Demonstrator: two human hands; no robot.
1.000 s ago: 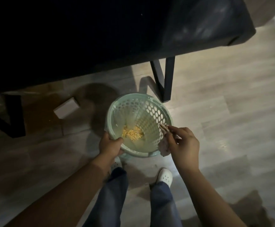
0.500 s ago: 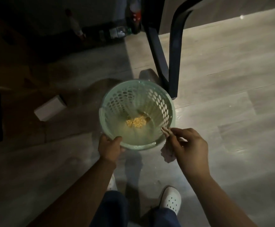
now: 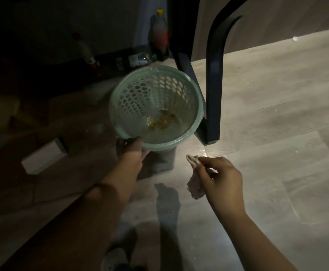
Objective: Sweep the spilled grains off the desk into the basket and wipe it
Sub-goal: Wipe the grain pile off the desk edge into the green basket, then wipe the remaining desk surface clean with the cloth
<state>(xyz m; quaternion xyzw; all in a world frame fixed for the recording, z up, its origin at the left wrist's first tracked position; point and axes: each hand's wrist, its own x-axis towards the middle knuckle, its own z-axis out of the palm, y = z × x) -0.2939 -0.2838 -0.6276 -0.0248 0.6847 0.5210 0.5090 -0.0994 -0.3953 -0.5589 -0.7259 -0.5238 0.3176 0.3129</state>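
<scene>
Head view: left hand grips the near rim of the pale green perforated plastic basket, yellow grains in its bottom; right hand pinches a crumpled pinkish cloth. One-handed hold looks tippy, so bumping the black metal table leg could dump them.

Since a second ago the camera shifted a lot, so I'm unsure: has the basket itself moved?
Yes. The basket went forward, away from the person: then short of the desk leg, now beside it.

pale green basket with a holed lattice wall, yellow grains, pinkish cloth — black desk leg
</scene>
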